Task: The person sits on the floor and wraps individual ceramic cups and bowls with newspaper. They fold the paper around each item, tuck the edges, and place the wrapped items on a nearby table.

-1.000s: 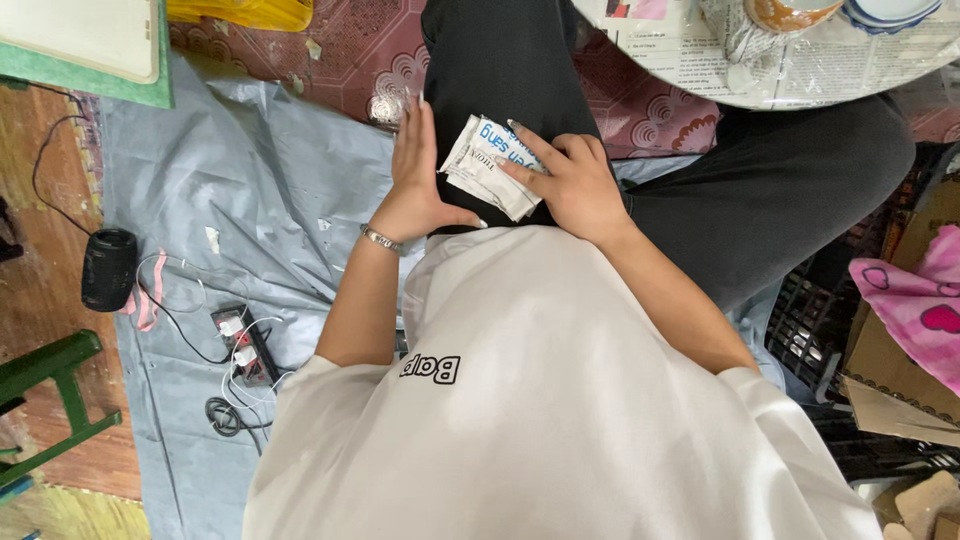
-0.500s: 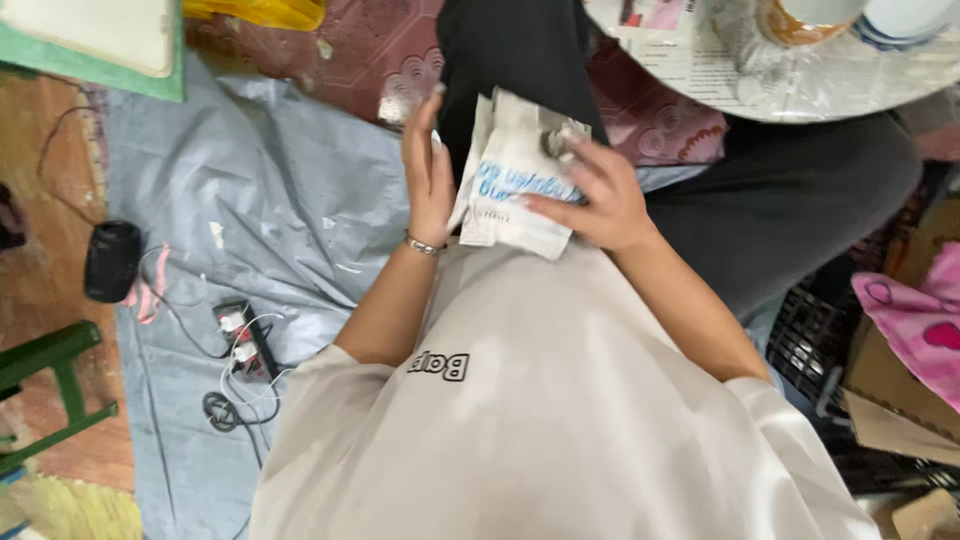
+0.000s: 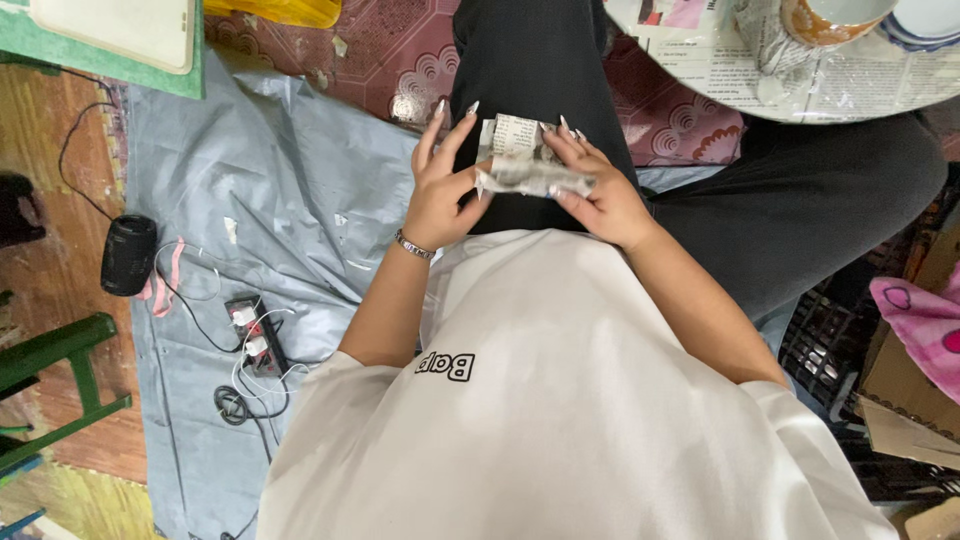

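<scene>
Head view: left hand (image 3: 445, 190) and right hand (image 3: 595, 195) pinching a crumpled, folded piece of printed newspaper (image 3: 525, 160) over a black-trousered lap (image 3: 530, 60), fingers pressed together.

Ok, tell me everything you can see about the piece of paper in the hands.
The paper is a small crumpled scrap of printed newsprint, grey-white, with a folded upper flap and a creased, bunched lower edge. It is held over the lap in black trousers, pinched between the left hand, whose thumb presses its left end, and the right hand, whose fingers grip its right side and top. Its print is too small to tell.
</scene>
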